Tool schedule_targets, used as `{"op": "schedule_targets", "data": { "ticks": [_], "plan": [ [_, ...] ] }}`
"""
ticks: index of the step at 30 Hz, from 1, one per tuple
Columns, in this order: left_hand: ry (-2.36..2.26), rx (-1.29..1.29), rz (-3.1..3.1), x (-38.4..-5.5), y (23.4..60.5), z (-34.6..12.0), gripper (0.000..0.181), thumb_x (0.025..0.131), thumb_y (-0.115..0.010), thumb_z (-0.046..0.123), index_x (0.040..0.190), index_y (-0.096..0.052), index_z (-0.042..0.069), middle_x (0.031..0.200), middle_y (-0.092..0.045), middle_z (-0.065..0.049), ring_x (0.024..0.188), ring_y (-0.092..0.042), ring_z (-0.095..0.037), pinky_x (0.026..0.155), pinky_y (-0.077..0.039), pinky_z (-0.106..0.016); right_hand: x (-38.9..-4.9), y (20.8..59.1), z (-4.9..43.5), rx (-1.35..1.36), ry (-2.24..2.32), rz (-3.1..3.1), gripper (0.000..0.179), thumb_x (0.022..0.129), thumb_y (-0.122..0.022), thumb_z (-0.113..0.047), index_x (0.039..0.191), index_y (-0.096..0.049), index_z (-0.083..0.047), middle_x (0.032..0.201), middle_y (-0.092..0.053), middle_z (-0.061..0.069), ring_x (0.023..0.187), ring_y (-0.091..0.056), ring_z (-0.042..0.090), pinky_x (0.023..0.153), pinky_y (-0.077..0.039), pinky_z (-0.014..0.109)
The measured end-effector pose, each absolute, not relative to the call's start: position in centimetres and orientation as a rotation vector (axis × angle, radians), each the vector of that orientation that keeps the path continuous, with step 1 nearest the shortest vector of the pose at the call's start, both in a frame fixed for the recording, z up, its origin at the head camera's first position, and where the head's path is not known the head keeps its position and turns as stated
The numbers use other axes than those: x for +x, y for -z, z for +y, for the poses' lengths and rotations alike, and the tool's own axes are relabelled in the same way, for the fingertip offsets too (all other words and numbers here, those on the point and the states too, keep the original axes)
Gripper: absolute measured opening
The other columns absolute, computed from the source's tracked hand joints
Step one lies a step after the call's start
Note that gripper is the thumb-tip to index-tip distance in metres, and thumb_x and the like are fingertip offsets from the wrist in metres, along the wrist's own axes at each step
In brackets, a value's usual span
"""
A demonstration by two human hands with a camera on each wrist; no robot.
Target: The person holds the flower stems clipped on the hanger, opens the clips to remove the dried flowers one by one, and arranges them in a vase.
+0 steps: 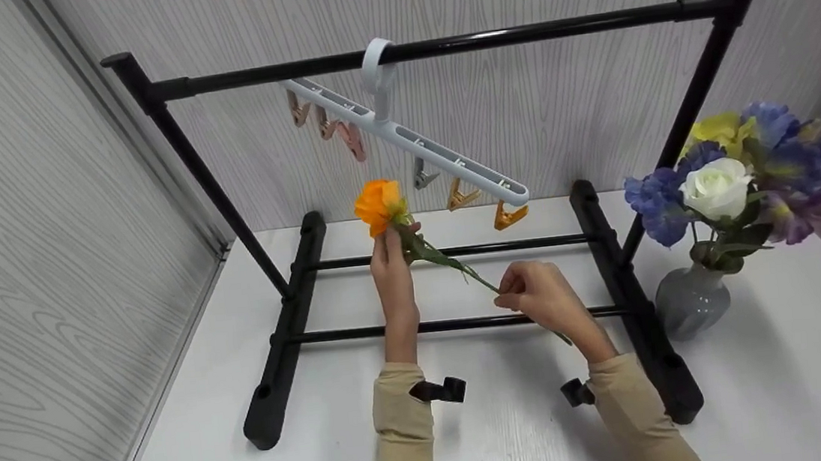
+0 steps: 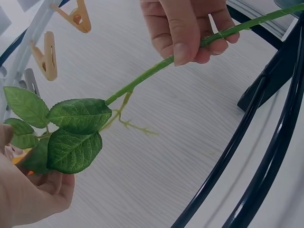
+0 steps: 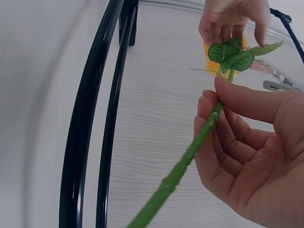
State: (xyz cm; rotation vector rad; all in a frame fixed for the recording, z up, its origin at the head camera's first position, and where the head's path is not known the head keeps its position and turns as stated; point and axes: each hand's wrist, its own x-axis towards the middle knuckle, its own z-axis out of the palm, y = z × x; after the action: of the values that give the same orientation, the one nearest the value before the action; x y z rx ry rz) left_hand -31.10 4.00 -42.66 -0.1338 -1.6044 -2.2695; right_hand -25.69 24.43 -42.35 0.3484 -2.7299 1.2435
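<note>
An orange artificial rose (image 1: 378,207) is held aslant between both hands, its bloom at the upper left and its stem running down to the right. My left hand (image 1: 393,270) grips it just under the bloom, where green leaves (image 2: 76,137) partly cover the fingers in the left wrist view. Farther down, my right hand (image 1: 545,296) pinches the green stem (image 3: 180,166) between thumb and fingers, and the stem's tail sticks out past it. Above the hands, a pale hanger (image 1: 449,159) with several clips hangs from the rack's bar; an orange clip (image 1: 511,215) is at its near end.
The black rack (image 1: 482,39) stands around the hands, with two low crossbars (image 1: 465,323) beneath them. At right, beside the rack's foot, a grey vase (image 1: 692,301) holds blue, yellow, purple and white flowers (image 1: 715,190). Wood-grain panels (image 1: 28,245) border the white table.
</note>
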Motion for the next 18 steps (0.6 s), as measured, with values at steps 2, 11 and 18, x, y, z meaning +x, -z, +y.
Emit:
{"op": "schedule_targets", "data": {
  "ticks": [2,11,18],
  "plan": [
    [2.294,-0.112,-1.565,-31.1,42.6,4.0,0.047,0.115,-0.036,0.032,0.123,-0.067,-0.002,0.108,-0.076,-0.012,0.104,-0.069,-0.022,0.095,-0.051,-0.034,-25.6,42.3,24.5,0.351,-1.231,-2.728,0.01,0.084,-0.08,-0.001,0.084,-0.07,-0.001,0.073,-0.067,0.004,0.067,-0.059,0.015,0.062,-0.048,0.031],
    [2.437,-0.255,-1.361,-31.6,42.9,3.0,0.052,0.11,-0.046,0.022,0.066,-0.072,0.01,0.089,-0.077,-0.009,0.091,-0.068,-0.024,0.096,-0.048,-0.042,-25.6,42.4,24.8,0.35,-1.171,-2.655,0.012,0.085,-0.081,-0.002,0.08,-0.07,-0.003,0.072,-0.067,0.002,0.064,-0.058,0.014,0.061,-0.048,0.034],
    [2.363,-0.342,-1.635,-31.5,42.6,2.9,0.02,0.098,-0.069,0.005,0.08,-0.078,0.001,0.103,-0.078,-0.01,0.105,-0.068,-0.018,0.089,-0.052,-0.029,-25.6,42.5,24.7,0.255,-1.118,-2.649,0.014,0.085,-0.08,0.001,0.077,-0.069,-0.002,0.068,-0.064,0.003,0.062,-0.057,0.016,0.059,-0.047,0.034]
  ]
}}
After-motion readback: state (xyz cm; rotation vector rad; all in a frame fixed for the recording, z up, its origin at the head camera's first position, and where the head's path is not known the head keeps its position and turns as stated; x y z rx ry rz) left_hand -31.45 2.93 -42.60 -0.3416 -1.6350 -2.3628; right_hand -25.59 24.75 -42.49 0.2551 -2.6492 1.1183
